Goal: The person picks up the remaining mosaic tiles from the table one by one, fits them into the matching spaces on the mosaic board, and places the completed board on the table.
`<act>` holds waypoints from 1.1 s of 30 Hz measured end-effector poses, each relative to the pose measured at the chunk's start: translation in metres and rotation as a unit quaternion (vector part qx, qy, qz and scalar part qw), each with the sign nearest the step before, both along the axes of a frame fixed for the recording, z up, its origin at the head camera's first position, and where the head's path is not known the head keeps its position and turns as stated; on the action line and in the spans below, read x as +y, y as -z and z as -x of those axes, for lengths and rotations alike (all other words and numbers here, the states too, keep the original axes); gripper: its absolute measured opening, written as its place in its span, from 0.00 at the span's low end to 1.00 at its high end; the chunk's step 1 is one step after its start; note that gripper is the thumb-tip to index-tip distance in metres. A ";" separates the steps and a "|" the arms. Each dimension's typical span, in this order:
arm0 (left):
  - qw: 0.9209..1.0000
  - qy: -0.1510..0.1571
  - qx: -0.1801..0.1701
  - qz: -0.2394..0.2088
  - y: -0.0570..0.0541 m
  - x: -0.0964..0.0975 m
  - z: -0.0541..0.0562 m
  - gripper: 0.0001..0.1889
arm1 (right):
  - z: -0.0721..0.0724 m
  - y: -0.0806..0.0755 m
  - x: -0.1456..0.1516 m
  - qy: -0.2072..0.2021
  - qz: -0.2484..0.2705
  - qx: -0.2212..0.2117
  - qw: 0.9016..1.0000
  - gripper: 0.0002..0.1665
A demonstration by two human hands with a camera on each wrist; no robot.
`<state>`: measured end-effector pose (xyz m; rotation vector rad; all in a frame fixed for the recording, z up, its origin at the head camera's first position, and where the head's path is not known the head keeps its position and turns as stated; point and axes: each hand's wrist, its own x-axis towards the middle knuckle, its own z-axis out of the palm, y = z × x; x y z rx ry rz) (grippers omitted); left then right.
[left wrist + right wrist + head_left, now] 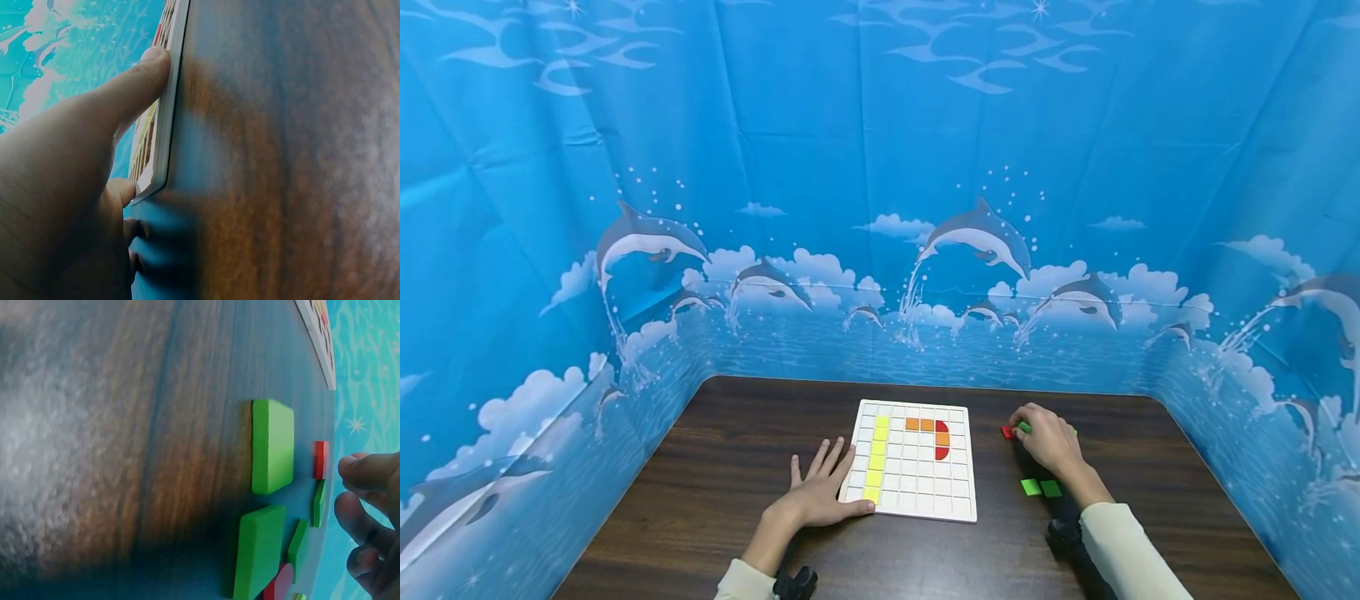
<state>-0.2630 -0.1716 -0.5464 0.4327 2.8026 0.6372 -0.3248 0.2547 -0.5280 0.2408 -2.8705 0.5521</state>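
A white square grid board (917, 495) lies on the table. It bears a column of yellow squares (876, 460) and, at upper right, orange squares (928, 425) with red curved pieces (942, 453). My left hand (817, 497) rests at its lower left corner, fingers spread, thumb on the front edge; the left wrist view shows the thumb (140, 78) on that rim. To the board's right, my right hand (1049, 435) hovers over loose pieces, fingers loosely bent, with no piece visible between them. Near its fingertips are a red piece (321, 460) and a green piece (319, 504).
Two green squares, one lighter (1031, 487) and one darker (1051, 489), lie nearer me, below the right hand. Another green piece (298, 550) and a dark red piece (279, 584) show in the right wrist view. A blue dolphin-print curtain (880, 250) surrounds the dark wooden table (737, 433).
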 end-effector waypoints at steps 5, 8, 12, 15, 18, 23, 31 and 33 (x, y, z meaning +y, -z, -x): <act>1.000 0.001 0.002 -0.004 -0.002 0.000 -0.001 0.62 | 0.002 0.004 0.001 -0.015 -0.016 -0.013 1.000 0.06; 1.000 0.005 0.008 -0.006 0.005 -0.001 0.002 0.61 | 0.003 0.007 0.000 -0.024 -0.027 -0.020 0.999 0.07; 1.000 -0.003 -0.004 -0.005 0.002 0.000 0.002 0.62 | 0.002 0.010 -0.001 -0.026 -0.035 -0.019 0.999 0.07; 1.000 -0.003 -0.006 -0.004 0.003 -0.001 0.002 0.63 | 0.002 0.011 -0.001 -0.026 -0.039 -0.009 0.999 0.08; 1.000 -0.001 0.004 -0.003 0.011 -0.002 0.006 0.63 | 0.001 0.011 -0.001 -0.024 -0.044 -0.002 0.999 0.08; 1.000 -0.003 0.010 -0.006 0.014 -0.003 0.007 0.63 | 0.002 0.010 -0.002 -0.021 -0.056 -0.005 0.998 0.09; 1.000 -0.005 0.009 -0.010 0.009 -0.002 0.004 0.62 | 0.001 0.011 -0.003 -0.017 -0.062 -0.009 0.998 0.08; 1.000 -0.003 0.013 -0.008 0.010 -0.002 0.004 0.62 | 0.001 0.011 -0.003 -0.019 -0.062 -0.005 0.998 0.07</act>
